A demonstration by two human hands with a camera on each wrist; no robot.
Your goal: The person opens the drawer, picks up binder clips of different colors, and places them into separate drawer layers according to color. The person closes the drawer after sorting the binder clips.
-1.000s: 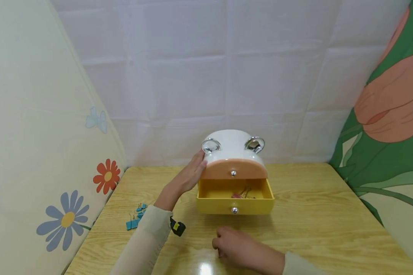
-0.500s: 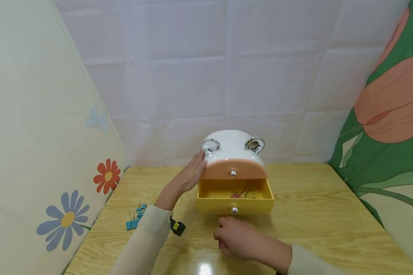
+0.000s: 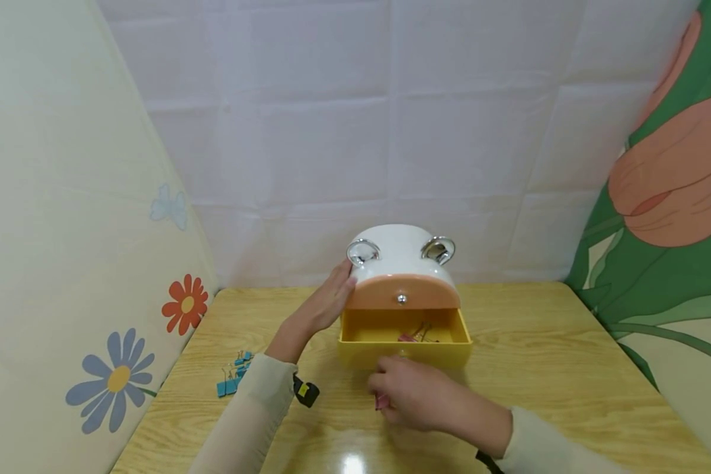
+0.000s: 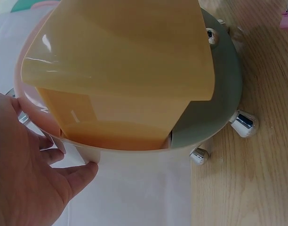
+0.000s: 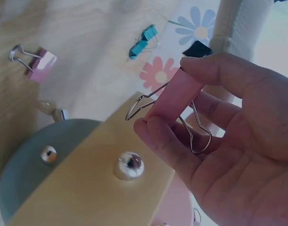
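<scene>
A small rounded white cabinet (image 3: pixel 397 247) with silver ear-like loops stands on the table. Its orange upper drawer (image 3: pixel 373 295) is closed and its yellow lower drawer (image 3: pixel 355 354) is pulled out, holding pink binder clips (image 3: pixel 407 338). My left hand (image 3: pixel 322 303) rests against the cabinet's left side; the left wrist view has its thumb and fingers on the shell. In front of the yellow drawer, my right hand (image 3: pixel 421 395) pinches a pink binder clip (image 5: pixel 174 96) by its ends between thumb and fingers, wire handles sticking out. This hand covers the lower drawer's knob in the head view.
Several blue binder clips (image 3: pixel 228 387) lie on the table left of the cabinet, partly behind the left sleeve. Another pink binder clip (image 5: pixel 42 65) lies on the wood in the right wrist view. A white cloth (image 3: pixel 308 131) hangs behind the table.
My right hand has risen from the tabletop toward the yellow drawer's front, carrying the pink binder clip. The left hand and the cabinet have stayed put.
</scene>
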